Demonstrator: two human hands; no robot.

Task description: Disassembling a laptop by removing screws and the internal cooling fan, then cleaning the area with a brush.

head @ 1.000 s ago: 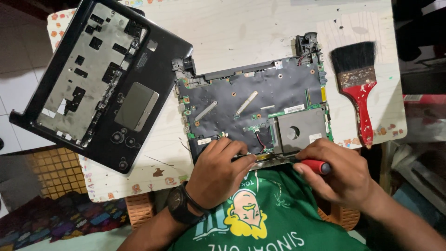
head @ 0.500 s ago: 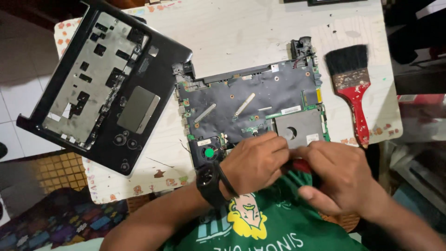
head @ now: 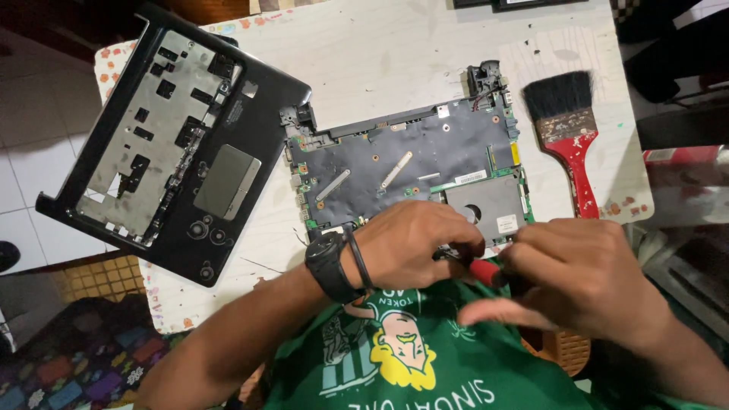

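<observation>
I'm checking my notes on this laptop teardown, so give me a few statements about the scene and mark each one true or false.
1. The left hand rests on the near edge of the opened laptop base. True.
2. The paintbrush has a blue handle. False: its handle is red, with dark bristles.
3. The right hand holds a red-handled tool. True.
4. The detached black palmrest cover lies right of the base. False: it lies to the left.
5. The left wrist carries a dark watch. True.
</observation>
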